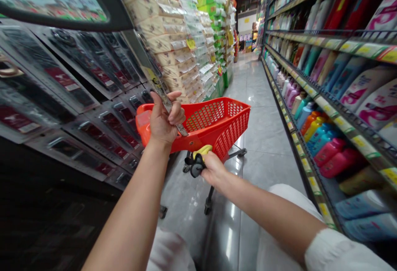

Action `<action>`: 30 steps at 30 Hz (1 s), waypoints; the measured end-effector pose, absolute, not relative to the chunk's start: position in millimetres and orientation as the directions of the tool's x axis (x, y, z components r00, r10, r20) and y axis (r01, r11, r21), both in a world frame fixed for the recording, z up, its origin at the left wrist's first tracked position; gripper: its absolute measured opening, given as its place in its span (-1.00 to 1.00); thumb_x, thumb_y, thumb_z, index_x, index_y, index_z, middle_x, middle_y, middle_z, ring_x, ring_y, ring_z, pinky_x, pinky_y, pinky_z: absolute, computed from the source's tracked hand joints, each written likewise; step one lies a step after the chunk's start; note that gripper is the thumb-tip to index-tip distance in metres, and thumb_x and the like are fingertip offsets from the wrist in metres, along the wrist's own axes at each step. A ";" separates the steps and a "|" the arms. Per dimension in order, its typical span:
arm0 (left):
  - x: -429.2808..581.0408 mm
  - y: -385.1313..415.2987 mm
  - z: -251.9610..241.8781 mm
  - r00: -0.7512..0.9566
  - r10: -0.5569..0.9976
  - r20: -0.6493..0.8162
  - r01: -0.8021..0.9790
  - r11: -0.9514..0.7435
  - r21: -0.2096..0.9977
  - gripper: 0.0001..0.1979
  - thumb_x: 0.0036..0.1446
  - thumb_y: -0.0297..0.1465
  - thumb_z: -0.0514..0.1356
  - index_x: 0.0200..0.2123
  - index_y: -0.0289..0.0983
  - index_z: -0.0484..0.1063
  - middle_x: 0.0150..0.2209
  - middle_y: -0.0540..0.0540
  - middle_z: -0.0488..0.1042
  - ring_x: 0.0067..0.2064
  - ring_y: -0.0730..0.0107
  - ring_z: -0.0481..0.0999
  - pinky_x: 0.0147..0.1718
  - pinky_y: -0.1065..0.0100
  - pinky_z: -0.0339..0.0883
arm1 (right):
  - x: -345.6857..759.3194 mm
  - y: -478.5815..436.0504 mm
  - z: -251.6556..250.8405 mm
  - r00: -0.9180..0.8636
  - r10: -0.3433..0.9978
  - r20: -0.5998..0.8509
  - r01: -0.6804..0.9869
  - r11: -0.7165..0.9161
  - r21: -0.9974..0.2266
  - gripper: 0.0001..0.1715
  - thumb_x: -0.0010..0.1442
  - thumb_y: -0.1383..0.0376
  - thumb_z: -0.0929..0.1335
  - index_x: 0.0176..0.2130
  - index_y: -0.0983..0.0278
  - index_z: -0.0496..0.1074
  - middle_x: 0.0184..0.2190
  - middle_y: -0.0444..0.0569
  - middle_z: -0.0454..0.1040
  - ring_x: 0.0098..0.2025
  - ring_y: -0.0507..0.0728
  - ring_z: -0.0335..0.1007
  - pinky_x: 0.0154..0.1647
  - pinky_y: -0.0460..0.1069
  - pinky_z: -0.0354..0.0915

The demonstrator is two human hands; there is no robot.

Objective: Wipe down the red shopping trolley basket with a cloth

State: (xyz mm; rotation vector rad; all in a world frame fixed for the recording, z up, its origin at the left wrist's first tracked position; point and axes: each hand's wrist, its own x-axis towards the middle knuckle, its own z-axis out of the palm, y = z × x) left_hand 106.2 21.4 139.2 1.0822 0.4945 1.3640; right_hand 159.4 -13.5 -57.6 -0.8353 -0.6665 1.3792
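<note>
My left hand [164, 118] is raised in front of the rack on the left, fingers closed round a long flat blister pack [161, 91] with a dark item inside. The pack tilts up and to the left above the near end of a red plastic shopping cart [226, 128]. My right hand [212, 169] sits lower, closed on the cart's yellow and black handle [198, 159]. The cart stands on the grey tiled aisle floor, its basket pointing away from me.
A wall rack of hanging blister packs [77, 85] fills the left. Beyond it stand stacked tissue packs [173, 35]. Shelves of bottles [325, 139] line the right side. The tiled aisle [257, 93] runs ahead between them.
</note>
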 end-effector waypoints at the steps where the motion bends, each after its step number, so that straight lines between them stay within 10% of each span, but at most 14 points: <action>1: 106.2 21.3 139.0 0.204 0.936 0.288 -0.529 -0.142 0.836 -0.40 0.26 0.06 -0.11 -0.34 -0.28 0.50 -0.77 0.15 0.00 -0.76 0.59 -0.06 -0.77 0.53 -0.11 | 168.9 -15.7 -44.4 0.067 0.997 -0.037 -0.561 0.006 -0.828 -0.75 0.05 0.33 0.29 -0.19 0.27 0.32 -0.39 -0.11 0.43 -0.38 0.08 0.39 -0.29 0.04 0.40; 7: 105.3 20.6 138.0 0.214 0.925 0.313 -0.541 -0.155 0.826 -0.42 0.25 0.04 -0.07 -0.33 -0.31 0.49 -0.78 0.15 0.02 -0.77 0.61 -0.04 -0.76 0.55 -0.11 | 231.5 -23.7 -3.6 0.207 0.922 0.328 0.062 0.322 -0.945 -0.51 0.10 0.28 0.35 0.05 0.24 0.39 -0.07 0.03 0.37 -0.02 0.18 0.34 0.07 0.11 0.29; 13: 105.6 19.8 137.7 0.214 0.926 0.311 -0.560 -0.145 0.816 -0.44 0.25 0.04 -0.05 -0.32 -0.31 0.49 -0.78 0.15 0.04 -0.76 0.61 -0.02 -0.76 0.55 -0.11 | 249.5 -7.6 11.9 0.109 0.848 0.519 0.657 0.330 -0.677 -0.53 0.24 0.15 0.32 0.13 0.12 0.40 0.13 0.11 0.17 -0.05 0.24 0.37 -0.04 0.10 0.33; 30: 106.0 16.6 140.1 0.181 0.948 0.263 -0.576 -0.114 0.810 -0.43 0.25 0.04 -0.06 -0.32 -0.31 0.47 -0.78 0.15 0.03 -0.77 0.60 -0.03 -0.76 0.53 -0.11 | 219.4 -17.5 -79.6 -0.299 0.751 0.589 0.725 0.580 -0.372 -0.69 0.23 0.32 0.33 -0.08 0.02 0.54 0.09 0.05 0.28 -0.01 0.17 0.29 -0.02 0.04 0.33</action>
